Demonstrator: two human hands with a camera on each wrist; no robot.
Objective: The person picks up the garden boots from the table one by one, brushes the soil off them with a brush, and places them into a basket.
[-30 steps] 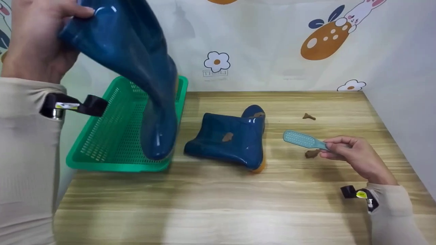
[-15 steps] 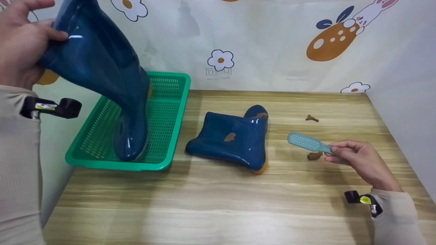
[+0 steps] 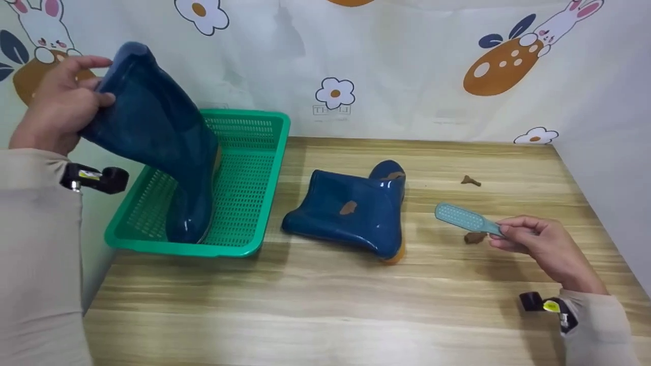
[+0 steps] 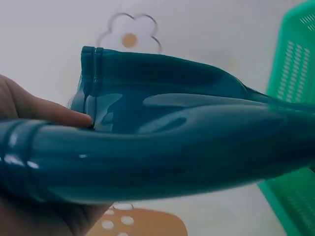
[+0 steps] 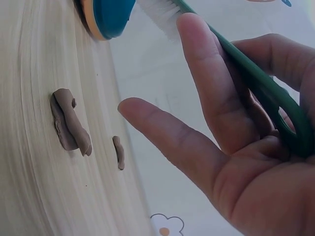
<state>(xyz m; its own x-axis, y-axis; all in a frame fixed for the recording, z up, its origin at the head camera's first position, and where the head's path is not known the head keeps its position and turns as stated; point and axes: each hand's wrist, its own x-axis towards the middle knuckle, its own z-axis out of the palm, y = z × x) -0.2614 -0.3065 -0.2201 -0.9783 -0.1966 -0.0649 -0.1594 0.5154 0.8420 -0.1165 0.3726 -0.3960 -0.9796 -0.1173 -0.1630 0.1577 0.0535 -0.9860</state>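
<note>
My left hand (image 3: 66,104) grips a blue rain boot (image 3: 147,107) by the top of its shaft. The boot leans, toe down, inside the green basket (image 3: 277,178); whether its sole touches the bottom is hard to tell. In the left wrist view the boot's shaft (image 4: 162,157) hides part of the hand. My right hand (image 3: 544,244) holds a green brush (image 3: 460,217) by its handle, bristles downward, above the table. A second blue boot (image 3: 356,213) lies on its side mid-table, with brown smears on its shaft and sole.
Two brown clumps, a larger one (image 3: 475,237) beneath the brush and a smaller one (image 3: 471,181) farther back, lie on the wooden table (image 3: 325,305). A patterned sheet (image 3: 396,66) forms the back wall. A pale wall (image 3: 605,127) bounds the right side.
My left hand has lowered the boot leftward, from over the basket's right part down into the basket. The right hand stays nearly in place with the brush.
</note>
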